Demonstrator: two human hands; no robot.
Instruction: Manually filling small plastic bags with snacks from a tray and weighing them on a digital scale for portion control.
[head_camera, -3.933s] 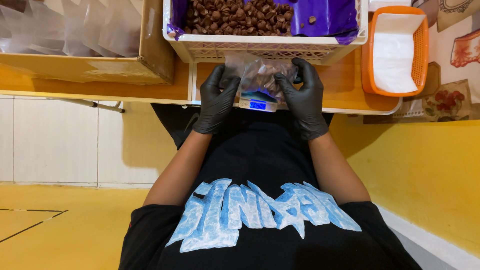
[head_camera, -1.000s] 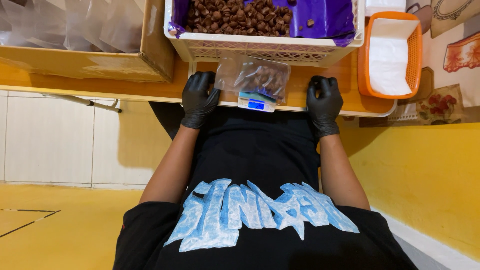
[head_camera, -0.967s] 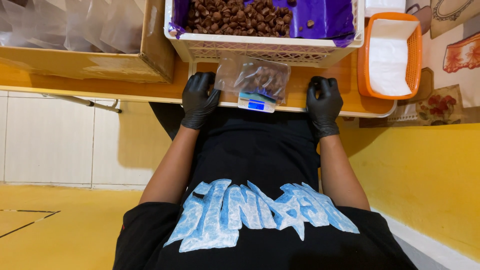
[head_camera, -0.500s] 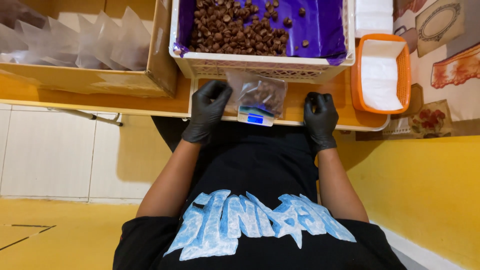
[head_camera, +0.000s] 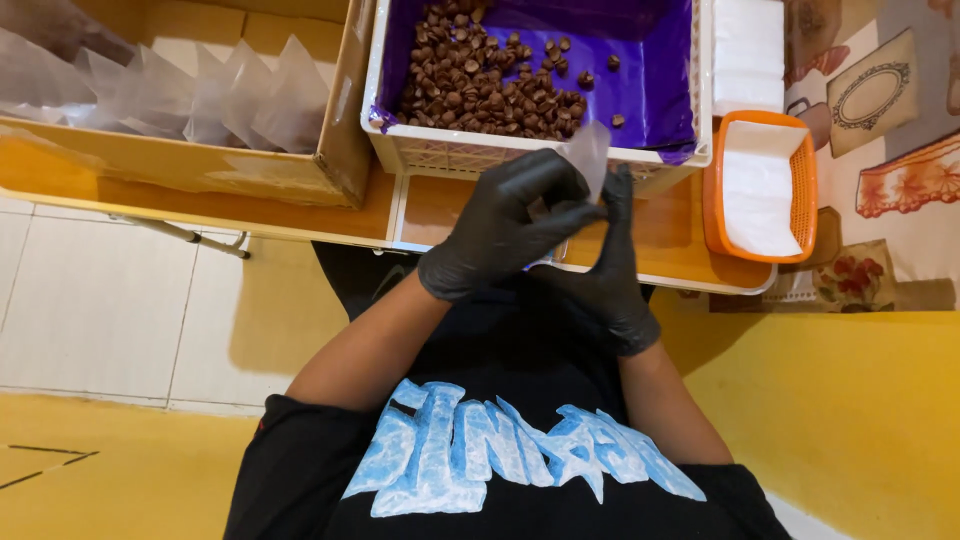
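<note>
Clear plastic bag (head_camera: 590, 158) pinched by both black-gloved hands, left hand (head_camera: 505, 225) and right hand (head_camera: 610, 262), above the table (head_camera: 440, 205) edge, just before one white lattice crate (head_camera: 430, 150). Crate lined with purple film, brown round pieces heaped inside. One cardboard box (head_camera: 340, 130) of empty clear bags at left; one orange basket (head_camera: 712, 200) at right.

Table (head_camera: 300, 205): orange-brown top with a pale edge, seam running front to back near the middle; on its left part, an open cardboard box (head_camera: 340, 140) holding clear plastic pouches (head_camera: 200, 95) standing upright; just right of it, touching or nearly so, a white lattice crate (head_camera: 450, 155) lined with purple film, small brown pieces heaped in its left half; at the right end, an orange basket (head_camera: 712, 190) with white sheets inside; behind the basket, a white stack (head_camera: 748, 50); patterned cloth (head_camera: 880, 100) beyond the right edge.
</note>
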